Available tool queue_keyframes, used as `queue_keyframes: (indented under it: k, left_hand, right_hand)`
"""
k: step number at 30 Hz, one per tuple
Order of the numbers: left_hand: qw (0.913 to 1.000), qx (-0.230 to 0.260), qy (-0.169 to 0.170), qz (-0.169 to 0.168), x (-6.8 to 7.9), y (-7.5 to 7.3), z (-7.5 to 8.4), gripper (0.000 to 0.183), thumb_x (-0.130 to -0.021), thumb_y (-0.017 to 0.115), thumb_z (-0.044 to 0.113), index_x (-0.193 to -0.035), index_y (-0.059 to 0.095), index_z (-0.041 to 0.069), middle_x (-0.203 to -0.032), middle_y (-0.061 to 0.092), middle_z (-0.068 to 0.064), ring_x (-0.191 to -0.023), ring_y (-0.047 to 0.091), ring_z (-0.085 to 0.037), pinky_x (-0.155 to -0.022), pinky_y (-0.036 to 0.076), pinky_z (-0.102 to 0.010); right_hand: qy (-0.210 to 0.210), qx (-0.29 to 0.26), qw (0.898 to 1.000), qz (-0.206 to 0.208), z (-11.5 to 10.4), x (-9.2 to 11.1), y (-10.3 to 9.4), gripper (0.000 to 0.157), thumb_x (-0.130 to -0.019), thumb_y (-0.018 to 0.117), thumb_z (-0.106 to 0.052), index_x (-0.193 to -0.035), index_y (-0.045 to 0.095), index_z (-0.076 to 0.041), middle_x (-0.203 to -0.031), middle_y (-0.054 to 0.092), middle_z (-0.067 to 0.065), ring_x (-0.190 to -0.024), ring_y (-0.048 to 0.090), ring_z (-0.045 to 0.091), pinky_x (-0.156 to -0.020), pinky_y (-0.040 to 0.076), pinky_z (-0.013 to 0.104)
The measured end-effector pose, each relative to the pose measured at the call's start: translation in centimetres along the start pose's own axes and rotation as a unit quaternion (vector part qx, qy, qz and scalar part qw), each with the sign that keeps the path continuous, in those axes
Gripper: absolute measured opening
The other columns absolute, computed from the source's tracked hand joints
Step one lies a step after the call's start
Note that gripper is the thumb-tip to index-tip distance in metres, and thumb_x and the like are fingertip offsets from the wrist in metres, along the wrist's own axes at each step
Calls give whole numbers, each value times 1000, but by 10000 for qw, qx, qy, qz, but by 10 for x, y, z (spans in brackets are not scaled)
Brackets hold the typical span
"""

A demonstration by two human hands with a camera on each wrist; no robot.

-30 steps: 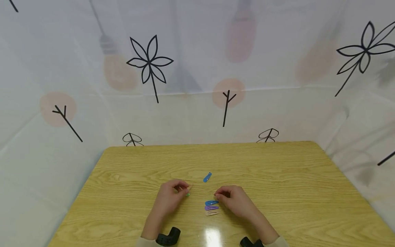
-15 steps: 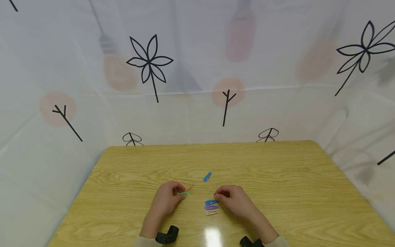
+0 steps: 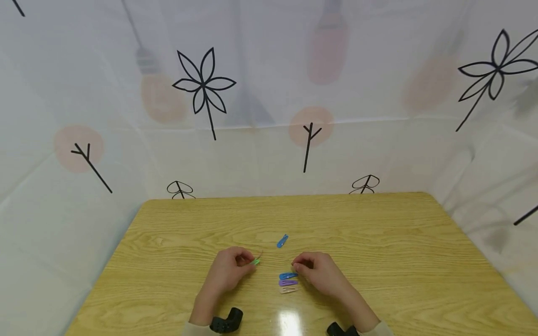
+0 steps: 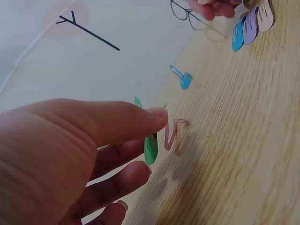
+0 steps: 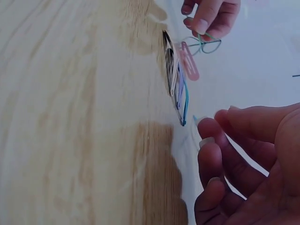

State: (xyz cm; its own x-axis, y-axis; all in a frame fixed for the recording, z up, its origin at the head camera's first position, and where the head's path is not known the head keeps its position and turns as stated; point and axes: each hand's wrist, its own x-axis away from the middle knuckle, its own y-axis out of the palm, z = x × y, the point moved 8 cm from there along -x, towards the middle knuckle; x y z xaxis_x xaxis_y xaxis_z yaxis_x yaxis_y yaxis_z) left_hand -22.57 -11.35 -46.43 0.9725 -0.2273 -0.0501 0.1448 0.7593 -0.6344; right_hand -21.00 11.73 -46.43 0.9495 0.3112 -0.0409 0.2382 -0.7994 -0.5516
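Note:
My left hand pinches a green snap hair clip between thumb and fingers. Just past those fingertips is a pink hair clip, open in a V shape. My right hand stays beside a row of hair clips, fingers loosely curled and nothing seen between them. That row runs from a blue clip through a purple clip to a pale pink clip nearest me. Farther back on the table lies another blue hair clip.
The wooden table reaches back to a white patterned cloth that hangs behind and along both sides. Each wrist wears a black camera mount, such as the left mount. A light glare shows on the tabletop near me.
The green clip, at first mostly hidden by my left fingers, came into view and has turned in their pinch. My left hand shifted slightly; my right hand has stayed put.

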Motion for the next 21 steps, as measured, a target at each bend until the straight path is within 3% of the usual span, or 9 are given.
queue_keyframes:
  k: [12,21]
  left_hand:
    - [9942,949,397,-310,-1,25,24,9,-82,79,11,-89,72,11,-78,63,5,-71,59,-11,-64,49,-25]
    - [9899,1261,450,-459,-2,42,32,7,-85,78,14,-90,72,15,-86,67,6,-78,61,-12,-71,50,-28]
  right_hand:
    - [-21,-190,9998,93,-6,0,-2,10,-96,68,-15,-101,74,-10,-93,71,-1,-76,59,12,-60,49,26]
    - [-481,-497,9976,62,-17,0,3,13,-92,72,-10,-105,73,-8,-96,72,-2,-83,64,12,-73,51,27]
